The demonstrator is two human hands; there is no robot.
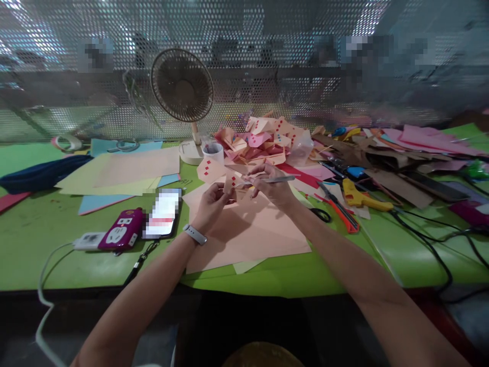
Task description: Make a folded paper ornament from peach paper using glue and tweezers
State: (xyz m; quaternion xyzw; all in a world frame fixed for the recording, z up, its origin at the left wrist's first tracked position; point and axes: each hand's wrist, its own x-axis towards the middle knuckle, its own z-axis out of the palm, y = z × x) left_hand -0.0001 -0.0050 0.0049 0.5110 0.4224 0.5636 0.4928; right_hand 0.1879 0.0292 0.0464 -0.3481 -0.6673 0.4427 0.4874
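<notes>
My left hand [214, 206], a pale watch band at its wrist, pinches a folded peach paper piece [233, 180] marked with red diamonds. In my right hand [273, 187] lies a slim grey pen-like tool [284, 178], its left end close to the folded paper. Whether that tip is a blade or tweezers is too blurred to tell. Below both hands a large peach paper sheet [252, 234] covers the green table. Another peach paper piece with red diamonds [208, 169] stands just behind my left hand.
A pile of folded pink and peach papers [263, 140] rises behind my hands, beside a white cup [213, 151] and a fan [183, 86]. To the left are a phone [163, 214] and purple power bank [121, 229]. A yellow glue gun [362, 198] and orange cutter [340, 209] lie right.
</notes>
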